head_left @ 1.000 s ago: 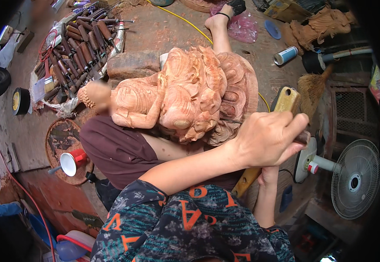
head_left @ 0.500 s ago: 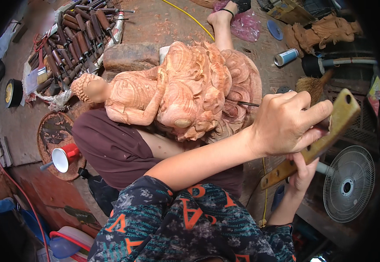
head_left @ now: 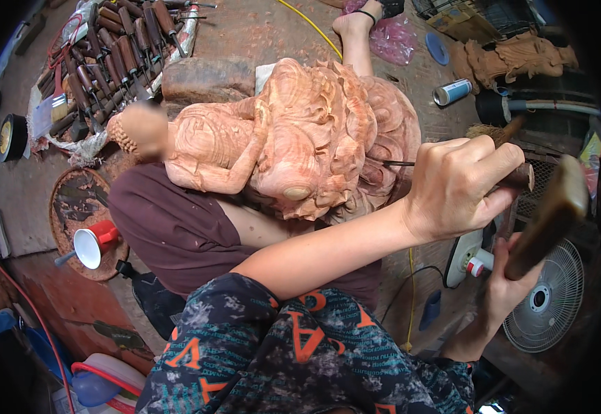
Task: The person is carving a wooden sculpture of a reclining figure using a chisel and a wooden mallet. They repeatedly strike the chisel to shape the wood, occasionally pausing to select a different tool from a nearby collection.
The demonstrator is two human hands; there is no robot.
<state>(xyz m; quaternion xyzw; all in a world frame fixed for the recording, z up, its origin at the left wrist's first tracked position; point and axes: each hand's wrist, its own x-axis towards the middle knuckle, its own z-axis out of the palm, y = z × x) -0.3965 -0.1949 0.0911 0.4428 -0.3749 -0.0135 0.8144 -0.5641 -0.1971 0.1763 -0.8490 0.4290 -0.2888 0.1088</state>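
Note:
A carved wooden statue [head_left: 300,145] of a seated figure lies on its back across my lap, its head to the left and its lotus base to the right. My left hand [head_left: 456,186] is wrapped round the wooden handle of a chisel [head_left: 398,163]. The thin dark blade points left to the carved base; whether its tip touches is hard to see. The handle's butt sticks out past my thumb. Close by on the right, my right hand [head_left: 511,279] grips a flat yellow-brown bar [head_left: 552,214], now seen nearly end-on and raised apart from the chisel butt.
Several carving tools [head_left: 117,62] lie heaped at upper left, with a brush [head_left: 55,107] beside them. A wood block [head_left: 207,79] stands behind the statue. At left is a red and white mug [head_left: 92,247] on a round tray [head_left: 59,214]. A fan [head_left: 542,297] stands at right.
My right hand has swung the bar rightward, away from the chisel butt, and turned it from broadside to nearly end-on. My left hand keeps its grip on the chisel.

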